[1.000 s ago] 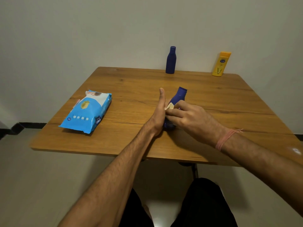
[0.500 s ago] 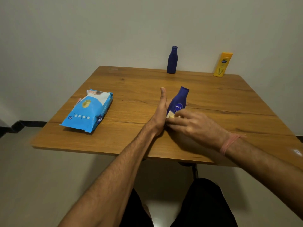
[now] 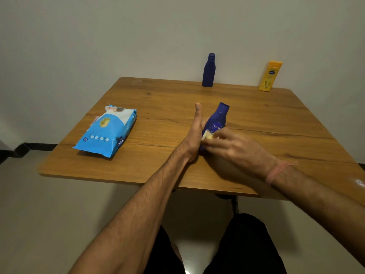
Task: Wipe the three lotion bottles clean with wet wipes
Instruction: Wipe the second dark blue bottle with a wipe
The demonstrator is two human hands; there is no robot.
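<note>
A blue Nivea bottle [image 3: 216, 121] is held near frame centre, tilted w/ cap toward upper right, above the wooden table [image 3: 256, 119]. It is gripped from the left side by the left hand [image 3: 194, 135], thumb pointed up; the fingers behind the bottle are hidden. A folded wet wipe [image 3: 207, 136] is pinched by the right hand [image 3: 235, 147] and pressed on the bottle's lower front; hand is blurred. A dark blue bottle [image 3: 208, 70] and a yellow bottle [image 3: 270, 76] are stood upright at the far edge, upper right, well apart. A blue wipes pack [image 3: 106, 131] is laid flat at centre left.
</note>
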